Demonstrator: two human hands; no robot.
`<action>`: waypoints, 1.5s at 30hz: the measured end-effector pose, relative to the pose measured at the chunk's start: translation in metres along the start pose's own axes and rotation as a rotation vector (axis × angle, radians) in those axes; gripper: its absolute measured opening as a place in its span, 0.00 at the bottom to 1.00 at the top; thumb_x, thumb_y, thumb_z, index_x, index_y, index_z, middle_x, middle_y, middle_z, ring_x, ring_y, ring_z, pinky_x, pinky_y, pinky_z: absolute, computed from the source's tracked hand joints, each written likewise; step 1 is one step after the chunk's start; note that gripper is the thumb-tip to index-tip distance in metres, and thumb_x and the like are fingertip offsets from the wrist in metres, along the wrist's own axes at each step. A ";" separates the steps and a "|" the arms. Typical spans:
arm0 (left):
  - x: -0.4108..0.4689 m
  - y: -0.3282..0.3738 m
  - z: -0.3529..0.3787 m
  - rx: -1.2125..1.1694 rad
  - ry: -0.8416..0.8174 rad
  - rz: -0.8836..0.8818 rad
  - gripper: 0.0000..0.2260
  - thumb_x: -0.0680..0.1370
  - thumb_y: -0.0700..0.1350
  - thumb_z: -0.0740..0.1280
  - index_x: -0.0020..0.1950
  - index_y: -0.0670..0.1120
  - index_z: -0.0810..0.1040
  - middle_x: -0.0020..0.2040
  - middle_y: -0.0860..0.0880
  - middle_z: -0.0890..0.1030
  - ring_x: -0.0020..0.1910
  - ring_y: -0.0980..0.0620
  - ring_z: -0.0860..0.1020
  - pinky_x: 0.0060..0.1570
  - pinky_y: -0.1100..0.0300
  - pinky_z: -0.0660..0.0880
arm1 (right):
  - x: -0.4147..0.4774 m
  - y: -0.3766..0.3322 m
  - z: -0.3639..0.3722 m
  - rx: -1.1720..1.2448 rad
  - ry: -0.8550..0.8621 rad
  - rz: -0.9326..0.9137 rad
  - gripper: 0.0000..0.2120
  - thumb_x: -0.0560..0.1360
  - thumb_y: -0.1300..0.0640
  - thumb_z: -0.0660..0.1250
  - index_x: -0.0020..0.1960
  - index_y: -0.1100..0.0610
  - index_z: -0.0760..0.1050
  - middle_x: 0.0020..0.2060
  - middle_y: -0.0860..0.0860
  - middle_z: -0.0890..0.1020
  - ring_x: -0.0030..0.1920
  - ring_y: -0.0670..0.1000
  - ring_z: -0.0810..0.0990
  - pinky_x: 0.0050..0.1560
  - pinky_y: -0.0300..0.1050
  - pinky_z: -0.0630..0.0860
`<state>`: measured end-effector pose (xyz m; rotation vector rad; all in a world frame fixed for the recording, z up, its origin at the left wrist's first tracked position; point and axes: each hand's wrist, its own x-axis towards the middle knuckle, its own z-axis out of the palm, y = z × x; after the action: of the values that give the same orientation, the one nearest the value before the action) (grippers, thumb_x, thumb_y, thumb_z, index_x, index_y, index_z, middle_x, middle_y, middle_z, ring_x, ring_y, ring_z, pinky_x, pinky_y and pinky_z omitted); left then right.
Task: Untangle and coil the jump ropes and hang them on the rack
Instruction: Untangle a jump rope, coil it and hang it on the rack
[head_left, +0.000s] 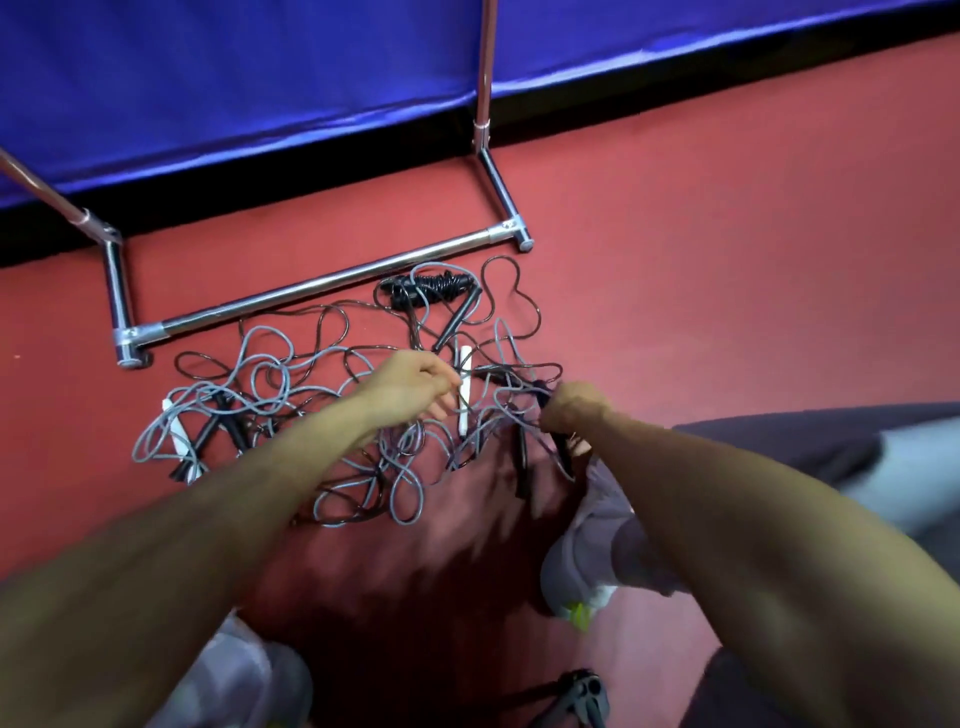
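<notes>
A tangle of jump ropes (270, 395) lies on the red floor in front of the rack: grey cords and thin dark cords looped over each other. A coiled black rope (436, 288) lies by the rack's base bar. My left hand (410, 389) hovers over the pile, its fingers pinching a thin dark cord next to a white handle (465, 387). My right hand (569, 410) grips a black handle (563, 449) with grey cord looped round it. Another white handle (176, 431) lies at the pile's left.
The metal rack's base bar (322, 296) runs across the floor, with uprights (485, 67) rising at right and left. A blue padded mat (234, 83) stands behind it. My shoes (582, 561) and dark trouser legs are at the bottom and right. A black stand (576, 696) is at the bottom.
</notes>
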<state>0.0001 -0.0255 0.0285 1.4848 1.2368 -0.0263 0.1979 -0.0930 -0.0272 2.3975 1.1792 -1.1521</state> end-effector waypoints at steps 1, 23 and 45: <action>-0.006 0.008 -0.005 0.000 0.007 0.024 0.10 0.80 0.35 0.59 0.48 0.46 0.78 0.43 0.45 0.82 0.34 0.52 0.80 0.35 0.63 0.73 | -0.007 -0.001 -0.012 -0.016 0.053 -0.013 0.12 0.74 0.57 0.63 0.55 0.58 0.78 0.52 0.57 0.82 0.55 0.56 0.81 0.52 0.47 0.77; -0.158 0.079 -0.161 0.610 0.635 0.481 0.19 0.71 0.45 0.75 0.59 0.46 0.73 0.54 0.49 0.67 0.51 0.49 0.74 0.55 0.56 0.71 | -0.181 -0.176 -0.186 0.214 0.163 -1.009 0.10 0.71 0.57 0.74 0.49 0.61 0.80 0.28 0.50 0.75 0.25 0.44 0.71 0.25 0.36 0.69; -0.180 0.092 -0.170 0.502 0.879 0.315 0.10 0.82 0.55 0.56 0.49 0.51 0.71 0.37 0.48 0.75 0.45 0.38 0.75 0.45 0.48 0.69 | -0.178 -0.197 -0.187 0.397 0.375 -1.027 0.23 0.70 0.59 0.75 0.59 0.54 0.66 0.39 0.48 0.85 0.39 0.42 0.82 0.43 0.32 0.74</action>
<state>-0.1167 -0.0006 0.2640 2.2362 1.7384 0.6275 0.0879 0.0287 0.2536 2.3194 2.7198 -1.2617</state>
